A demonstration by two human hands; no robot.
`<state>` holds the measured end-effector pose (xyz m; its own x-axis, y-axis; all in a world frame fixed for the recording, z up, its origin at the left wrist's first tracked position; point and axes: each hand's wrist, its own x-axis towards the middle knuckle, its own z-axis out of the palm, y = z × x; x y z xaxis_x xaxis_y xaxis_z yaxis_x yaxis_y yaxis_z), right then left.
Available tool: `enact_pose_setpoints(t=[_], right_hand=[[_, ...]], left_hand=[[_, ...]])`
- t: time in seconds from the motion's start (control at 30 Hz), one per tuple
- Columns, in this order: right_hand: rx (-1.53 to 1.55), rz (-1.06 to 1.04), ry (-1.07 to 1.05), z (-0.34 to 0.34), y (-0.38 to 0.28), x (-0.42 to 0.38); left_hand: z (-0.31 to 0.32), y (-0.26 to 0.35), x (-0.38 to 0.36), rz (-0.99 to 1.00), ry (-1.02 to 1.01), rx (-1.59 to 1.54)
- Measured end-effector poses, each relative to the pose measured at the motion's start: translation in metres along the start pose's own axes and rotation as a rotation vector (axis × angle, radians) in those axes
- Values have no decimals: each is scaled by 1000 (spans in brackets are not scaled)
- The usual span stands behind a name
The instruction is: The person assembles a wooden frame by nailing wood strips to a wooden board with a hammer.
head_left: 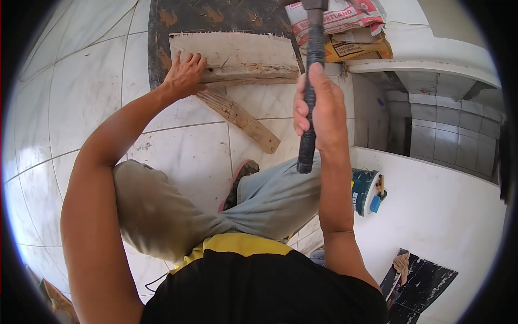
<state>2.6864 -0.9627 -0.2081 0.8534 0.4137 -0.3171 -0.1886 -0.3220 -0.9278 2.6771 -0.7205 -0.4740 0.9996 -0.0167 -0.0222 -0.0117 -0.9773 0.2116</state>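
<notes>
A person crouches on a white tiled floor [81, 81], seen from above by their own head camera. Nearest the camera are a black and yellow shirt and bent knees in grey trousers, with 1 sandalled foot [240, 181] between them.

The right hand [318, 108] is clenched around the black handle of a hammer [311, 81], raised upright; the hammer head sits at the top edge of the view, well above the wood.

Further out, the left hand [184, 74] presses down with spread fingers [195, 60] on the left end of a weathered wooden batten [245, 73]. Its grip is flat and bracing, not closed around anything. Just beside the fingertips, to their right, a nail [223, 63] stands tilted out of the batten's top, apparently only partly driven. The batten lies across a pale sheet of plywood [232, 48], and a second batten [237, 116] runs diagonally from under the left palm toward the foot.

Judging by the standing nail and the lifted hammer, the nailing looks barely begun, with most of the driving left.

Beyond the wood lie cement bags [340, 21]. To the right, a blue power tool [364, 191] rests on a white ledge.
</notes>
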Motion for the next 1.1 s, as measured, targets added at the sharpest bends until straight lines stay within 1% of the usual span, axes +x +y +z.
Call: enact_pose_setpoints(t=[0.07,0.13,0.17,0.2,0.23,0.27,0.3,0.33,0.37,0.4,0.47,0.53,0.57,0.6,0.63,0.67,0.7,0.8,0.83,0.87,0.9,0.97,1.0,1.03,1.07,1.1], right_hand=[[20,-338,172,-10,-50,-18],[123,-633,128,-38,-89,-21],[144,-728,155,-37,-97,-17],[163,-823,185,-35,-100,-15],[234,-701,203,-22,-78,-9],[304,-592,208,2,-43,3],[92,-294,225,21,5,12],[-56,30,-42,15,66,28],[-153,445,-179,21,78,38],[-152,436,-168,13,78,32],[-149,381,-38,-1,57,28],[-117,119,39,-9,11,8],[-95,-31,107,-13,-21,-3],[-5,-250,161,-21,-45,-10],[0,-451,291,-24,-69,-12],[54,-613,280,-33,-94,-10],[54,-598,279,-30,-85,-4],[398,-641,170,14,-25,18],[31,-298,163,31,42,25],[-153,7,51,26,88,35],[-380,283,-124,21,133,46],[-355,253,-123,27,93,44],[-321,287,-103,25,72,31],[-254,180,-84,17,50,26],[-203,67,-43,14,12,15],[-147,-86,54,10,-22,3]], left_hand=[[3,1,0,16,8,-6],[0,2,-1,-8,21,-83],[4,-1,1,-8,15,-85],[8,-3,2,0,51,-83],[14,-2,0,8,81,-87],[16,-3,1,0,83,-93],[16,-5,2,5,89,-106],[16,-3,-1,14,91,-125],[19,2,-7,21,89,-133],[18,3,-8,36,64,-133],[15,-11,-1,7,68,-111],[26,-5,0,46,142,-141],[17,-5,-1,30,62,-171],[17,-4,-1,34,52,-172],[20,-5,-2,39,87,-165],[22,-5,-1,40,125,-159],[25,-6,-1,37,112,-165],[26,-7,1,29,166,-225],[21,-8,2,14,151,-221],[20,-3,-1,13,124,-226],[30,-4,-5,63,210,-208],[22,-16,5,40,242,-185],[26,-11,2,40,224,-200],[29,-5,-2,36,205,-219],[26,-10,2,22,216,-209],[24,-10,2,25,187,-207]])
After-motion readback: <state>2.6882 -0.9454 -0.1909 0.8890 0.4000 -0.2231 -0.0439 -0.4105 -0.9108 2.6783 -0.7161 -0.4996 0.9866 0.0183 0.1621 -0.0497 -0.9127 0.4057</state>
